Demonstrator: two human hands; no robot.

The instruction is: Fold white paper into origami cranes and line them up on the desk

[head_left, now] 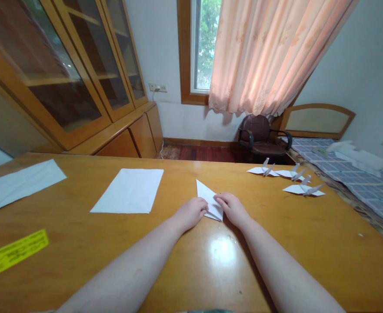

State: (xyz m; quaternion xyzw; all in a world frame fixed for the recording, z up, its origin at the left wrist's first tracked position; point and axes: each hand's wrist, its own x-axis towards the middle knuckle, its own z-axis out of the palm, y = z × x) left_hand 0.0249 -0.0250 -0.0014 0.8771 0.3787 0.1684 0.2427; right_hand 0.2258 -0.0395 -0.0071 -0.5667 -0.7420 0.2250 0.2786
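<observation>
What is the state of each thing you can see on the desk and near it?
folded white paper, triangular, flat
left hand, touching the folded white paper
right hand, touching the folded white paper
white sheet, flat, unfolded
three paper cranes, standing on the desk
curtain, hanging partly across the window
glass cabinet doors, shut

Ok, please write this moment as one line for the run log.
left hand: on folded white paper | right hand: on same paper | nearby: three paper cranes, white paper sheet
</observation>
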